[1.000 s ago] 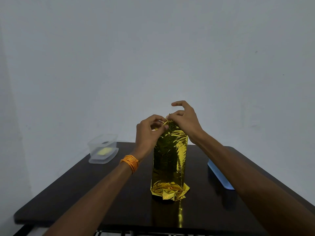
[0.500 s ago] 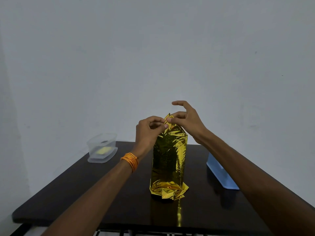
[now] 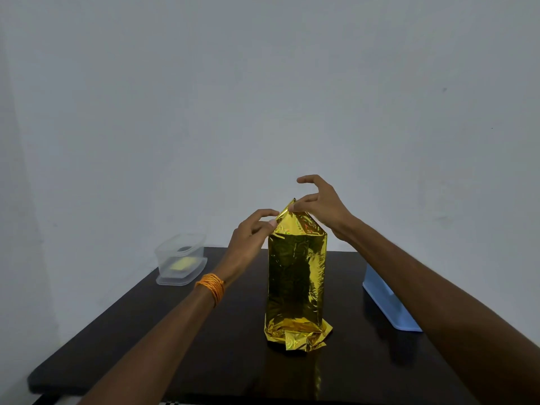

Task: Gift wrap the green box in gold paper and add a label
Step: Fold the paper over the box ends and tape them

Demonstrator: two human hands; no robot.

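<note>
A tall box wrapped in shiny gold paper [image 3: 296, 282] stands upright in the middle of the dark table [image 3: 204, 346]. The green box itself is hidden under the paper. Loose paper is crumpled around its base. At the top the paper is folded into a pointed flap. My left hand [image 3: 251, 232] pinches the left edge of that flap with thumb and forefinger. My right hand [image 3: 321, 206] pinches the flap's tip, its other fingers raised and spread.
A clear plastic container [image 3: 181, 258] with a yellow item inside sits at the table's back left. A light blue tray [image 3: 388, 302] lies along the right side, partly behind my right forearm. A plain wall stands behind the table.
Both hands have drawn slightly apart at the top of the box, and the gold flap between them now stands up as a clear point.
</note>
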